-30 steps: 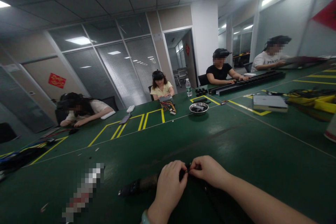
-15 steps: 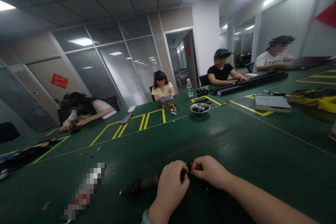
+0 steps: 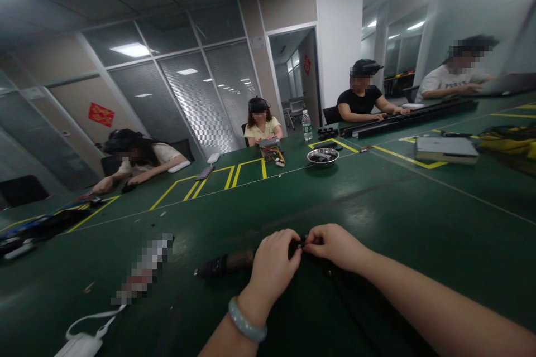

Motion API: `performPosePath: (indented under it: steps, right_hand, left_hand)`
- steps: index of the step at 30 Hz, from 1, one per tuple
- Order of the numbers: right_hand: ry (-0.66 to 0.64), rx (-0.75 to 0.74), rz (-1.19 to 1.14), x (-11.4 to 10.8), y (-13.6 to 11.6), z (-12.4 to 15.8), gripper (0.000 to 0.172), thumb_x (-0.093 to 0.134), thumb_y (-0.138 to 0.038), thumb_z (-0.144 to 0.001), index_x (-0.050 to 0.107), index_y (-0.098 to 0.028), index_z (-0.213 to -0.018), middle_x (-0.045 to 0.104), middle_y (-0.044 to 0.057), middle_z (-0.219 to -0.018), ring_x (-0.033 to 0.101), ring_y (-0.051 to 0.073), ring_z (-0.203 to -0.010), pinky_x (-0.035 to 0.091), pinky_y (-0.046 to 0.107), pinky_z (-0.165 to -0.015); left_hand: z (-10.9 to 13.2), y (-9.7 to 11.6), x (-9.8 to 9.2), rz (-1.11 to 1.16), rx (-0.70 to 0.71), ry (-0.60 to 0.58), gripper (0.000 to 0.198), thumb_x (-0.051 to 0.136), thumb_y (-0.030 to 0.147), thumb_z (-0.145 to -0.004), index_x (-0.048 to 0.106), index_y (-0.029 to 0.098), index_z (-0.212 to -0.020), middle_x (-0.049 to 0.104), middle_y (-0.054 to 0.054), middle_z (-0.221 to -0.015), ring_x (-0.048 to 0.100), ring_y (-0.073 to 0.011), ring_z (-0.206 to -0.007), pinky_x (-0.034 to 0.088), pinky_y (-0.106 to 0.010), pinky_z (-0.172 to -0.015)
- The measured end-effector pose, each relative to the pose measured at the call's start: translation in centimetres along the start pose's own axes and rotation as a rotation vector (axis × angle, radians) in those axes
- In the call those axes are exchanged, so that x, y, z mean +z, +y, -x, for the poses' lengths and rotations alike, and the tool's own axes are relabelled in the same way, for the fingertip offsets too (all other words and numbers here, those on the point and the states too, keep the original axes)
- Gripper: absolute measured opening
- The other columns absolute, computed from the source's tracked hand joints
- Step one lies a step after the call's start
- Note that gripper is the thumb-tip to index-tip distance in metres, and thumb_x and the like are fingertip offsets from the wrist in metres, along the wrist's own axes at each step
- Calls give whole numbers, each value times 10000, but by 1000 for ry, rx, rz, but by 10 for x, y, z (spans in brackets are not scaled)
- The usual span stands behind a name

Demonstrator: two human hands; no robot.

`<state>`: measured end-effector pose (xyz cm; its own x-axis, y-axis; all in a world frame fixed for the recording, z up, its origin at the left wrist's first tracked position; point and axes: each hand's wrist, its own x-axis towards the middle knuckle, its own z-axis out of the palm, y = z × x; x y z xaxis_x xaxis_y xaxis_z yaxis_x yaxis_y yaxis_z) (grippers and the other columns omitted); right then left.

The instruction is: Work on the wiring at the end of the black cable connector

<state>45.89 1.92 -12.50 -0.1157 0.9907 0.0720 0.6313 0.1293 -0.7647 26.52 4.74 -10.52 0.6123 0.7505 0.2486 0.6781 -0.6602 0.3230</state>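
A dark electric screwdriver [image 3: 226, 264] lies low over the green table, its silver tip pointing left. My left hand [image 3: 274, 259], with a pale bangle [image 3: 247, 321] on the wrist, is closed around its rear end, which the fingers mostly hide. Right beside it, my right hand [image 3: 330, 245] is closed in a pinch at that same end. What sits between its fingertips is too small and dark to make out. A dark cord [image 3: 345, 295] trails over the table below my right forearm.
On the green table [image 3: 201, 212] are a metal bowl [image 3: 322, 158] of dark parts, a grey box [image 3: 446, 150] and a water bottle [image 3: 307, 127]. A blurred-out strip [image 3: 144, 270] and a white strap [image 3: 94, 315] lie at left. Several co-workers sit opposite.
My view has tilted down slightly, so more of my left wrist and the white strap show. Both hands keep the same hold at the screwdriver's rear end.
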Motion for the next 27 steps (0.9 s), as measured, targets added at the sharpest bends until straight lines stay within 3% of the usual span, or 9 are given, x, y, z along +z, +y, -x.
performPosePath:
  steps: [13, 20, 27]
  right_hand:
    - [-11, -1, 3, 1, 0, 0, 142, 634, -323, -811, 720, -211, -822, 711, -15, -762, 635, 132, -671, 407, 205, -579]
    - [-20, 7, -8, 1, -1, 0, 145, 636, -328, -813, 718, -209, -818, 709, -16, -759, 634, 132, -667, 407, 207, -580]
    - [-27, 20, 1, 0, -4, 0, 156, 630, -327, -819, 722, -202, -825, 716, -4, -772, 634, 138, -678, 403, 212, -587]
  left_hand:
    - [-1, 0, 0, 6, -8, 2, 72, 564, 207, -827, 587, 244, -884, 626, 18, -929, 559, -172, -894, 398, -310, -791]
    - [0, 2, -1, -19, -57, -7, 215, 550, 231, -830, 574, 240, -1044, 627, -16, -1008, 570, -192, -951, 421, -325, -839]
    - [0, 2, -1, 1, -3, -9, 137, 543, 185, -820, 588, 251, -931, 629, 15, -957, 573, -180, -912, 423, -323, -805]
